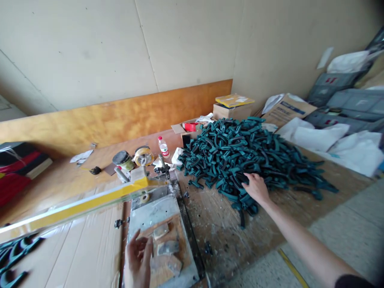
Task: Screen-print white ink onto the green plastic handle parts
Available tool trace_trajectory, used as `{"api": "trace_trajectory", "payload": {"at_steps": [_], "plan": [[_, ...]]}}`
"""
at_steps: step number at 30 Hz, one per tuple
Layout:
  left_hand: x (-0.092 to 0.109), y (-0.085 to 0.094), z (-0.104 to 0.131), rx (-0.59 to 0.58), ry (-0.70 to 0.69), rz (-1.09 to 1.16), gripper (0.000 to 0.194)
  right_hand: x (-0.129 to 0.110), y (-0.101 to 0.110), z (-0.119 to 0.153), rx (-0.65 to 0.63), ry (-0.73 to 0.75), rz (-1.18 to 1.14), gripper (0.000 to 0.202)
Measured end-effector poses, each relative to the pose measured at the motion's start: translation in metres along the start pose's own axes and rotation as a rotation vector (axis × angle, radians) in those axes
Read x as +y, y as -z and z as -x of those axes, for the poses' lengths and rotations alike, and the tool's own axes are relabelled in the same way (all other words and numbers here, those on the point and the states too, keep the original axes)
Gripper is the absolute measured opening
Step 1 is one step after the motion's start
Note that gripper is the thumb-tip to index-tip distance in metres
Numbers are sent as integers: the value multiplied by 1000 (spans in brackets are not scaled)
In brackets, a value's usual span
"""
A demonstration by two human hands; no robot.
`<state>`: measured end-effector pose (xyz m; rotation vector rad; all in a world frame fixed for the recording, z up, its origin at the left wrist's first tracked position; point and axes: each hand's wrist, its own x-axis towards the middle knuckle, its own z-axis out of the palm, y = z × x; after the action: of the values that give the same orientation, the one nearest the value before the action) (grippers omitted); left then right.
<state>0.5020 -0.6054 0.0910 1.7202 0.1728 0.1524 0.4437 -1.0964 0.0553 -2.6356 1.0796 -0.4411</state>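
Note:
A large heap of dark green curved plastic parts, like tool handles with black insets (234, 148), lies on the wooden table. My right hand (256, 189) reaches onto the heap's near edge, thumb and index finger apart, touching the parts. No part is lifted; its other fingers are partly hidden. My left hand (138, 258) hovers at the bottom centre, fingers loosely curled and apart from the thumb, nothing in it. Beside it is a metal plate fixture (154, 212) bearing a wooden board with several worn blocks (168, 248).
A yellow-taped bar (105, 204) runs left from the fixture over cardboard (87, 248). More green parts (21, 254) lie at lower left. Behind stand a bottle (163, 147), tape roll (144, 156) and jar (123, 159). Grey crates (345, 100) are stacked at right.

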Motion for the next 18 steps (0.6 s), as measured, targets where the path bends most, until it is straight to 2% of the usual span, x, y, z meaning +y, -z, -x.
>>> {"api": "trace_trajectory", "payload": {"at_steps": [2,4,7,9,10,11,13,15,16,18], "plan": [[7,-6,-14,26,-42,-3,79,-15,-4,-15,-80,-128,42,54],[9,-2,-21,61,-36,-12,76,-24,-12,-21,-96,-191,42,53],[4,7,-22,97,-5,-21,77,-28,-22,-19,-87,-142,28,39],[-4,2,-19,59,-8,-63,71,-28,-25,-16,-85,-83,6,28],[-7,-6,-17,2,-24,-91,66,-27,-25,-14,-80,-55,-11,24],[-10,-19,-16,-91,-46,-125,60,-26,-24,-13,-73,-31,-30,22],[-10,-57,-13,-345,-109,-212,46,-20,-20,-12,-40,0,-68,25],[-5,-108,-10,-588,-191,-327,38,-5,-17,-12,43,-12,-164,34],[0,-137,-7,-691,-244,-379,41,6,-16,-11,96,-49,-235,40],[12,-199,-1,-853,-358,-441,58,34,-19,-8,218,-223,-393,55]]}}
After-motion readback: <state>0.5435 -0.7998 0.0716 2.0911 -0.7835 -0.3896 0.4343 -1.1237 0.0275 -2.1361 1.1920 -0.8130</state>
